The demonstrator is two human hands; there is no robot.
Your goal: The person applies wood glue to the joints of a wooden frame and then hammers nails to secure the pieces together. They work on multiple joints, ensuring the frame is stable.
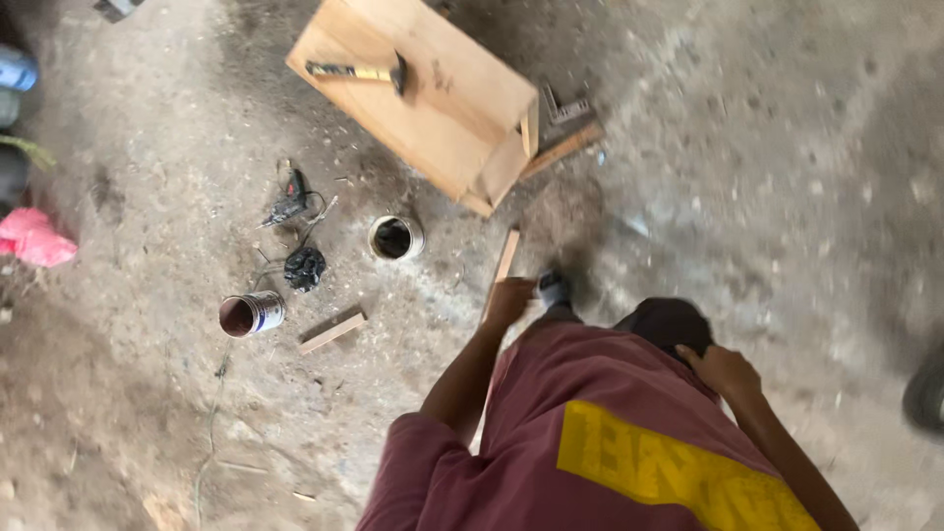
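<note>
Neither of my hands shows in the head view. A person in a maroon shirt [551, 433] with a yellow print bends low over the dirt floor. One of that person's hands [511, 295] grips the lower end of a thin wooden strip [506, 254]. Their other hand [725, 371] rests by their dark hair [669, 323]. A small grey object [552, 288] lies beside the first hand, too blurred to identify.
A wooden box [423, 108] lies at the top with a hammer [359, 72] on it, a metal square [565, 106] and wood strip [562, 149] beside it. Two open cans [395, 237] [252, 314], a drill [288, 204], a wood offcut [332, 332] and pink cloth [34, 239] lie left.
</note>
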